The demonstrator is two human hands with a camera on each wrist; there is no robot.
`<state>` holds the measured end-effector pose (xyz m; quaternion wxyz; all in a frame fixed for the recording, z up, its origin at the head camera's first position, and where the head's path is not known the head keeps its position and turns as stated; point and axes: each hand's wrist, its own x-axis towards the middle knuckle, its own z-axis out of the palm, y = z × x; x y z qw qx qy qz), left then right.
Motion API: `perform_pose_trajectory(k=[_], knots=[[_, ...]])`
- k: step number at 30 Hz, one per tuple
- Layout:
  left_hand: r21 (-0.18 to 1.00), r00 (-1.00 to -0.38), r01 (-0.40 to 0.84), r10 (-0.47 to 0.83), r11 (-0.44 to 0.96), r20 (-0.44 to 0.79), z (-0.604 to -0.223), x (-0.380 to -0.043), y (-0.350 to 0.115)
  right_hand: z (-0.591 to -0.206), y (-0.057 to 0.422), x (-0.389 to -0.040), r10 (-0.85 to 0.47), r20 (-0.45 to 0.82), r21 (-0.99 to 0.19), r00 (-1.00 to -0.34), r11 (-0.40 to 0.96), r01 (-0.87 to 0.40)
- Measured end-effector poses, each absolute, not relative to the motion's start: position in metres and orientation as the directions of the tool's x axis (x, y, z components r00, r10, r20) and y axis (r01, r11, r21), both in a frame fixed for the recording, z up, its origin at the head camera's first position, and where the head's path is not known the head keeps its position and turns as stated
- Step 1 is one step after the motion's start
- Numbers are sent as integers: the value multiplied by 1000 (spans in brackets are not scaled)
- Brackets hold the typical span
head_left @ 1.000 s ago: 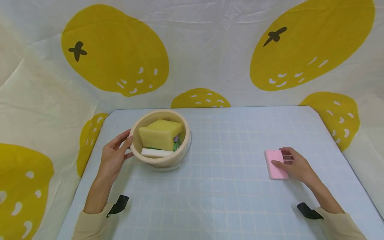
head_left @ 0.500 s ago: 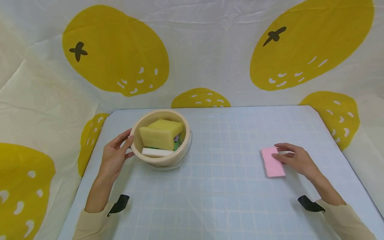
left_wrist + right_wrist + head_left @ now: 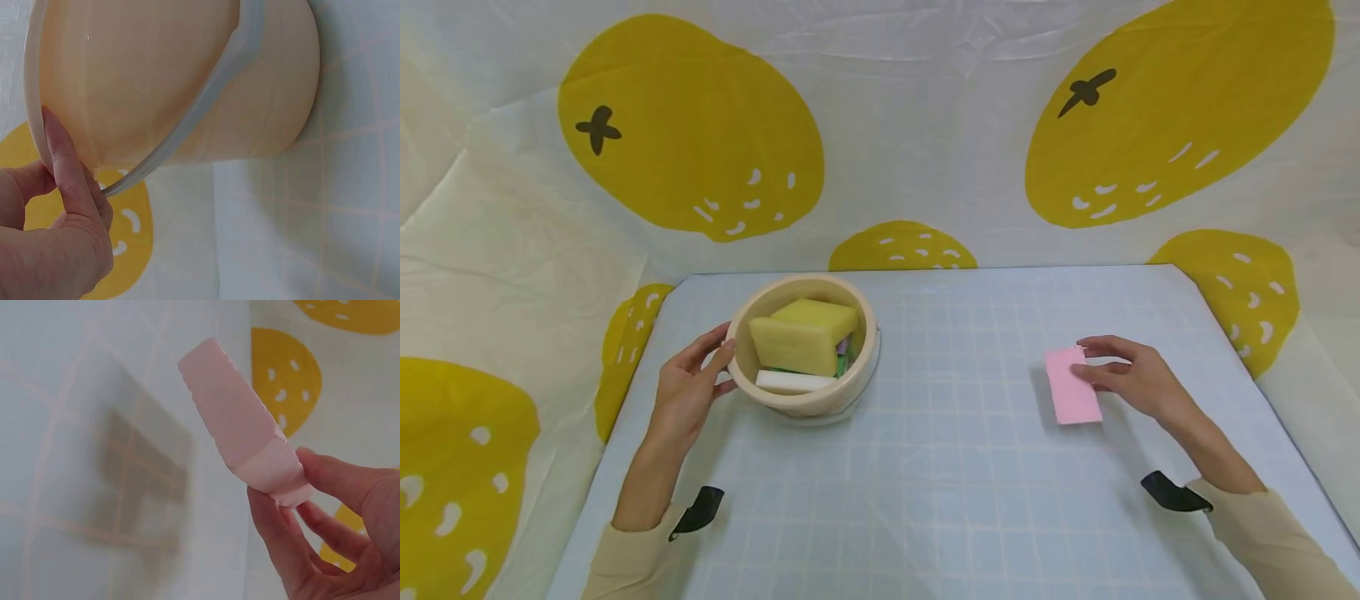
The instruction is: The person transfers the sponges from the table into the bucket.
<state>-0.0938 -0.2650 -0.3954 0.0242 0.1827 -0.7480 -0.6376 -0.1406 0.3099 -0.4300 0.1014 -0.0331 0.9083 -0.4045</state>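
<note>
My left hand [image 3: 688, 387] pinches the rim of a cream bucket [image 3: 752, 398], thumb on one side of the rim and fingers on the other. In the left wrist view the bucket's pale grey handle [image 3: 187, 122] hangs down along its outside. Yellow sponges [image 3: 797, 342] and a white block [image 3: 792, 382] lie inside the bucket. Toward the right, my right hand [image 3: 1131, 379] holds a pink rectangular sponge [image 3: 1070, 396] by its upper end, between thumb and fingers. The right wrist view shows the sponge [image 3: 237, 419] raised off the table, its shadow falling on the cloth.
A pale blue checked cloth [image 3: 955, 483] covers the table. White fabric with yellow fruit prints [image 3: 925, 125] stands behind it and along the sides. Green and purple bits [image 3: 842, 358] show at the bucket's right inner side.
My right hand has lifted the pink sponge off the table and carried it slightly left and away from me. The left hand and bucket have stayed in place.
</note>
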Motion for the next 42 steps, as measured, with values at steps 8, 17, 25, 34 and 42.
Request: perform_pose_trajectory(k=[8, 17, 25, 34, 42], knots=[[965, -934, -236, -300, 115, -193, -396, -94, -265, -413, 296, -148, -167, -146, -748, -975, 664, -2], [968, -934, -233, -297, 91, -197, -396, -94, -265, -395, 281, -157, -186, -129, -774, -974, 633, -19], [956, -928, -259, -310, 137, -207, -395, -94, -265, -381, 269, -164, -200, -114, -777, -973, 628, -38], [964, -929, -247, -308, 95, -207, -396, -94, -265, -365, 253, -174, -238, -111, -818, -965, 573, -47], [964, -928, -245, -313, 107, -201, -395, -95, -265, -353, 233, -181, -257, -121, -837, -959, 546, -41]])
